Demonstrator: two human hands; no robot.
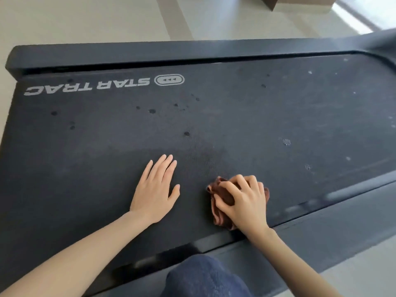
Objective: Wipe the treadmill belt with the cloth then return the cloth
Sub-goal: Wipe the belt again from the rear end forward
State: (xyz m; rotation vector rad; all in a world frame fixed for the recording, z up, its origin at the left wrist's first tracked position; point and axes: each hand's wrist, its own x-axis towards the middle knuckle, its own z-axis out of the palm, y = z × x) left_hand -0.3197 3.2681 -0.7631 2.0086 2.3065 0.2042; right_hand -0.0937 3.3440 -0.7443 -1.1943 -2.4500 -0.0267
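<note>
The black treadmill belt (235, 116) fills the head view, with a white STAR TRAC logo at the upper left and several dark and pale spots across it. A bunched brown cloth (220, 207) lies on the belt near its front edge. My right hand (244, 200) grips the cloth from above with curled fingers, pressing it on the belt. My left hand (155, 189) lies flat on the belt to the left of the cloth, fingers straight, a short gap between them.
Dark side rails run along the belt's far edge (171, 52) and near edge (321, 228). My knee in blue denim (203, 277) is at the bottom middle. Pale floor surrounds the treadmill, and a brown box corner (272, 2) stands at the top.
</note>
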